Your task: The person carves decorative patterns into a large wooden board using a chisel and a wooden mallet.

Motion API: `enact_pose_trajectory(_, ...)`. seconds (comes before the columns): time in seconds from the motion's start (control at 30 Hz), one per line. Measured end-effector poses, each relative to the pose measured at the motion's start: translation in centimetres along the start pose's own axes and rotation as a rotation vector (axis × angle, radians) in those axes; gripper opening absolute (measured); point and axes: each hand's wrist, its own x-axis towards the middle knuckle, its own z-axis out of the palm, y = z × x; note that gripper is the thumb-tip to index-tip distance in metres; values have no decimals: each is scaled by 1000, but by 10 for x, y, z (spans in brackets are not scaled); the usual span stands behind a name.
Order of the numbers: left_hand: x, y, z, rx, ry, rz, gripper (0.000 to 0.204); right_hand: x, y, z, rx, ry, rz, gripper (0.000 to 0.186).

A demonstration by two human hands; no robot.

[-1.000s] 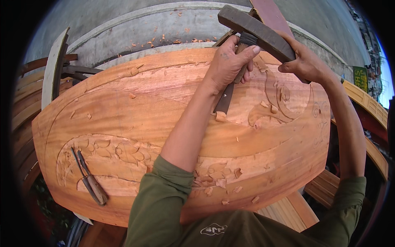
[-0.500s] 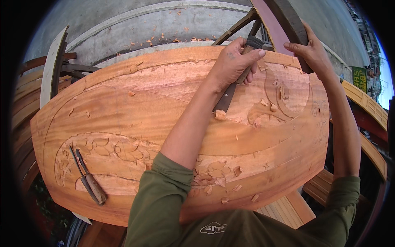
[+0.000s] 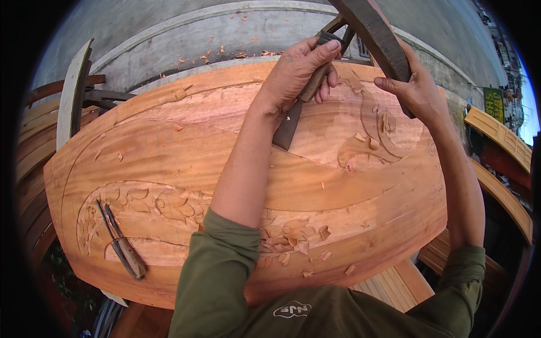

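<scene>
My left hand [image 3: 293, 73] is closed around the handle of a broad flat chisel [image 3: 289, 125]. The dark blade slants down to the left, and its edge meets the wood at a carved line. In my right hand [image 3: 420, 93] is a thick dark wooden mallet [image 3: 382, 45], tilted, its far end passing out at the top of the view. The mallet is close to the chisel's bound handle top, but I cannot tell whether they touch. Under both hands lies a large reddish-brown wooden panel [image 3: 214, 158], with a carved scroll [image 3: 377, 135] near the right hand.
Two slim carving tools [image 3: 128, 256] lie on the panel's left part, beside carved leaves [image 3: 174, 205]. Curled wood shavings [image 3: 324, 256] are scattered over the panel. A pale upright board [image 3: 72, 96] stands beyond its left end. Stacked wooden pieces [image 3: 499, 135] are at the right.
The chisel and my left hand have shifted left, and the shaving at the blade's edge is gone from there. My right hand and the mallet have moved left and slightly down.
</scene>
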Motion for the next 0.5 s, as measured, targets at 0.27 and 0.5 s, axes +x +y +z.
enact_pose_trajectory(0.27,9,-5,-19,11,336,317,47,25,-7,-22,135,217,-2,99)
enact_pose_trajectory(0.5,10,-5,0,53,399,399,43,77,-53,-32,465,416,29,67)
